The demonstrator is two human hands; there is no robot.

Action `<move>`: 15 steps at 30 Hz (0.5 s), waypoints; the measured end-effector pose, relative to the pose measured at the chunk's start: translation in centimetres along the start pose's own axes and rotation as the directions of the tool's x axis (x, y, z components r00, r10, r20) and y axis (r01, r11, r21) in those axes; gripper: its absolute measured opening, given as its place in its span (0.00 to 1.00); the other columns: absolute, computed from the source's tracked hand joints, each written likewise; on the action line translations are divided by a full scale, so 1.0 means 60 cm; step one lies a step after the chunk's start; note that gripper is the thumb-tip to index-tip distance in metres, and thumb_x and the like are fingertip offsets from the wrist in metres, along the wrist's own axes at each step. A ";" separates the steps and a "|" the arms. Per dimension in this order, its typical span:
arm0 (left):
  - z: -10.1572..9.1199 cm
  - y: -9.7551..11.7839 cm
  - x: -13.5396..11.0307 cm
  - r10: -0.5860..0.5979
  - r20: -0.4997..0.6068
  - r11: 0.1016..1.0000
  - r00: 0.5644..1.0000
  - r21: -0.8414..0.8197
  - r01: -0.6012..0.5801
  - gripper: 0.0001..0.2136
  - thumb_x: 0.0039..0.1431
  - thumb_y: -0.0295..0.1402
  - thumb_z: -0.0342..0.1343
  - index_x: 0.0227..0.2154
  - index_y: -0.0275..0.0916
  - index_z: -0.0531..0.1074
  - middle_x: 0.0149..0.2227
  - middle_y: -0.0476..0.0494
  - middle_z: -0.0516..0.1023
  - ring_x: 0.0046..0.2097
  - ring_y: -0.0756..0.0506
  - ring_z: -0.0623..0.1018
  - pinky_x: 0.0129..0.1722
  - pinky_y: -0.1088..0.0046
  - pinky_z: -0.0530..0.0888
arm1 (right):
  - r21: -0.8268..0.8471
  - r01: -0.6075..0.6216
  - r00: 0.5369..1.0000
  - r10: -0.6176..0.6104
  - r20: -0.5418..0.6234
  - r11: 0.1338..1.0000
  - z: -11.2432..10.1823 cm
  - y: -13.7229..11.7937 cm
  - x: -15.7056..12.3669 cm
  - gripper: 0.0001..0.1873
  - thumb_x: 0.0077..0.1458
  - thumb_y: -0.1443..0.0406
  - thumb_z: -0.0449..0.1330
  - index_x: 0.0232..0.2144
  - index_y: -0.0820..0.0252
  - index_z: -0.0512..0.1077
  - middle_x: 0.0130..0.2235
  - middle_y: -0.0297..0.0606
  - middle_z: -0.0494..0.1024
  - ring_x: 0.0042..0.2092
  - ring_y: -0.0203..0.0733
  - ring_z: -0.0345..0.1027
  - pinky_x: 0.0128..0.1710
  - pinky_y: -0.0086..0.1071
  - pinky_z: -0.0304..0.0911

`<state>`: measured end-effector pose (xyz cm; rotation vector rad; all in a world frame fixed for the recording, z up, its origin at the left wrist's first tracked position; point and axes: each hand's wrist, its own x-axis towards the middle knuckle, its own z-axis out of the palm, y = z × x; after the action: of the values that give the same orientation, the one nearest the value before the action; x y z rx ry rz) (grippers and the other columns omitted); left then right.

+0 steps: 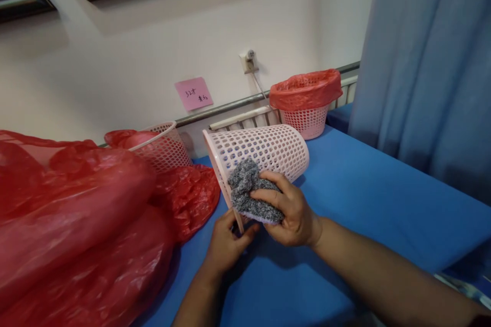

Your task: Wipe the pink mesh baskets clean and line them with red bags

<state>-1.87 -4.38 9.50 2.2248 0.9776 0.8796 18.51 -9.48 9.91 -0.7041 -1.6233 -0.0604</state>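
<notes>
Pink basket point(264, 149), rim point(218, 169) in left hand point(225, 245), room rightward on blue tabletop point(368, 189).

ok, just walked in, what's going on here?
A person's left grip holds the rim of a pale pink perforated plastic basket, tipped sideways over a blue tabletop. The right grip has a bunched, speckled grey cloth against its side, near the rim. Behind, to the right, stands another pink perforated basket with a thin red plastic bag over its rim. Crumpled red plastic lies at left.
</notes>
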 end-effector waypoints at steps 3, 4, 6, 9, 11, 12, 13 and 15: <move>-0.002 -0.002 -0.002 0.071 -0.061 0.997 0.996 -0.016 -0.072 0.12 0.61 0.41 0.60 0.28 0.38 0.79 0.32 0.44 0.81 0.34 0.45 0.78 0.36 0.72 0.75 | -0.001 0.007 1.000 -0.007 0.027 1.000 0.004 0.009 0.000 0.32 0.48 0.69 0.60 0.58 0.53 0.68 0.61 0.46 0.65 0.59 0.52 0.69 0.57 0.46 0.71; -0.002 -0.004 -0.002 0.081 -0.063 0.997 0.995 -0.008 -0.081 0.12 0.62 0.40 0.60 0.29 0.38 0.80 0.34 0.44 0.82 0.36 0.45 0.79 0.37 0.72 0.75 | -0.027 -0.004 1.000 0.005 0.018 1.000 0.005 0.015 -0.001 0.32 0.48 0.69 0.60 0.58 0.53 0.68 0.61 0.46 0.65 0.59 0.52 0.69 0.57 0.47 0.71; -0.001 -0.007 -0.002 0.091 -0.055 0.996 0.994 0.005 -0.091 0.10 0.64 0.38 0.59 0.38 0.39 0.82 0.41 0.41 0.83 0.42 0.43 0.81 0.43 0.70 0.77 | -0.118 -0.084 0.996 0.079 -0.053 0.989 0.003 0.037 -0.002 0.32 0.48 0.69 0.60 0.57 0.52 0.69 0.62 0.46 0.66 0.61 0.53 0.67 0.59 0.48 0.69; 0.002 -0.013 -0.002 0.101 -0.031 0.994 0.994 0.035 -0.100 0.13 0.64 0.37 0.58 0.47 0.39 0.81 0.48 0.39 0.83 0.48 0.40 0.81 0.48 0.66 0.77 | -0.203 -0.415 0.880 0.335 -0.336 0.887 -0.016 0.104 -0.002 0.28 0.48 0.68 0.59 0.54 0.55 0.73 0.59 0.46 0.69 0.61 0.54 0.66 0.63 0.51 0.63; 0.005 -0.018 -0.003 0.106 0.002 0.992 0.994 0.075 -0.106 0.12 0.63 0.36 0.59 0.44 0.38 0.82 0.44 0.40 0.84 0.45 0.41 0.82 0.46 0.66 0.77 | -0.086 -0.679 0.649 0.542 -0.533 0.729 -0.033 0.161 -0.001 0.26 0.47 0.65 0.58 0.50 0.59 0.75 0.53 0.47 0.74 0.57 0.54 0.69 0.62 0.54 0.63; 0.006 -0.020 -0.004 0.106 0.020 0.989 0.994 0.096 -0.108 0.11 0.63 0.36 0.59 0.42 0.38 0.82 0.42 0.40 0.84 0.44 0.41 0.82 0.45 0.67 0.77 | 0.009 -0.764 0.531 0.638 -0.558 0.645 -0.040 0.185 -0.001 0.25 0.47 0.64 0.58 0.50 0.60 0.75 0.49 0.46 0.76 0.54 0.54 0.71 0.61 0.55 0.64; 0.007 -0.022 -0.004 0.106 0.036 0.987 0.994 0.115 -0.110 0.11 0.63 0.36 0.59 0.41 0.37 0.82 0.41 0.40 0.84 0.43 0.41 0.82 0.45 0.67 0.78 | 0.095 -0.817 0.429 0.709 -0.559 0.569 -0.046 0.204 0.000 0.25 0.47 0.63 0.57 0.49 0.61 0.75 0.47 0.45 0.78 0.52 0.54 0.72 0.59 0.56 0.65; 0.007 -0.026 -0.003 0.099 0.057 0.984 0.993 0.141 -0.106 0.10 0.62 0.36 0.58 0.39 0.37 0.82 0.41 0.39 0.84 0.42 0.41 0.82 0.43 0.67 0.78 | 0.182 -0.846 0.347 0.775 -0.528 0.502 -0.046 0.217 0.001 0.27 0.47 0.62 0.57 0.50 0.63 0.75 0.45 0.45 0.79 0.50 0.54 0.73 0.58 0.57 0.65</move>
<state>-2.28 -3.71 8.09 2.4258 0.9372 0.8166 27.08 -0.13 5.92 -1.4060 -0.5445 0.3550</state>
